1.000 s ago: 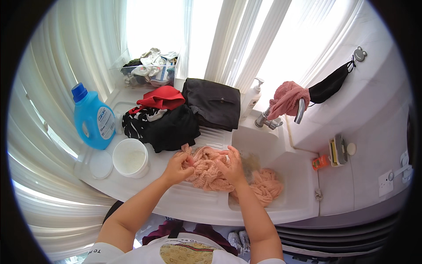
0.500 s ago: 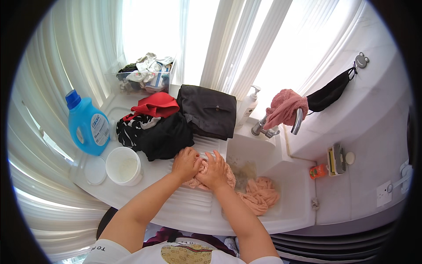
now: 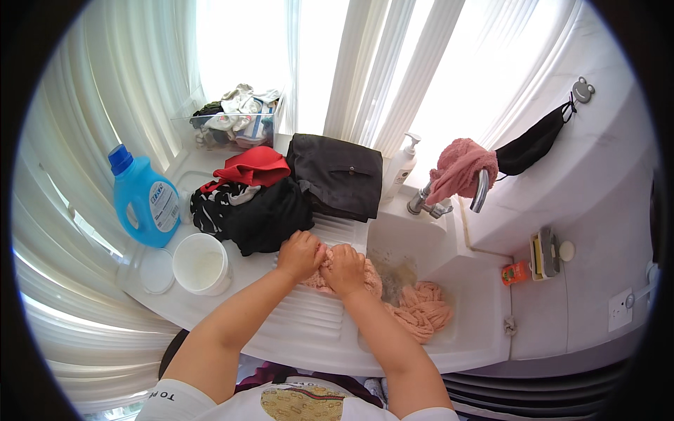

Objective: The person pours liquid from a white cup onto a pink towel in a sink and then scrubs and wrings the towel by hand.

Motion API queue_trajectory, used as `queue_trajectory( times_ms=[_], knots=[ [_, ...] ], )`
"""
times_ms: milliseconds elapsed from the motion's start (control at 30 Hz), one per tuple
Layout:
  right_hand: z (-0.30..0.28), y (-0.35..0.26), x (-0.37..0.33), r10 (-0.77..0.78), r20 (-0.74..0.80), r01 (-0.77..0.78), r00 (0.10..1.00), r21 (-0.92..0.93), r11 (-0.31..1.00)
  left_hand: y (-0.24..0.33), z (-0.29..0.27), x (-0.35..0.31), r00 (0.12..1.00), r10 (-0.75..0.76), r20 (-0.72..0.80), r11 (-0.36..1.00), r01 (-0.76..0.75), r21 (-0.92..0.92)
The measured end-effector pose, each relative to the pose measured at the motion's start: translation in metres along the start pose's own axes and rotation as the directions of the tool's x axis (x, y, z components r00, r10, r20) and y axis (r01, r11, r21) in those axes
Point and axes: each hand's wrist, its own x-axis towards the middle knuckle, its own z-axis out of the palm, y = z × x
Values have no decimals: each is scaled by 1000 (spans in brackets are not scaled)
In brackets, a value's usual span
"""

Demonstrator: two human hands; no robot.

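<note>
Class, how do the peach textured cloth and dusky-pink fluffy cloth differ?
The peach textured cloth is paler than the dusky-pink fluffy cloth. The peach cloth lies partly on the ridged white washboard; the pink cloth drapes the silver tap. The left hand and right hand grip the peach cloth, not the pink. Both are crumpled.

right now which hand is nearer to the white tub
Left: the left hand is right of the white tub, on pink cloth; the right hand is farther right.
</note>
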Motion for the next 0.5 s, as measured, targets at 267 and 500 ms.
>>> queue_trajectory(
  times_ms=[267, 500],
  knots=[
    [-61, -28, -86, -435, 101, 410, 895, 198, 890, 47, -66, -84, 850, 506, 147, 854, -470, -224],
    [-21, -11, 1, 122, -105, -149, 987, -308, 940, 4, -5, -7, 988, -49, 145, 997, 40, 65]
  ],
)
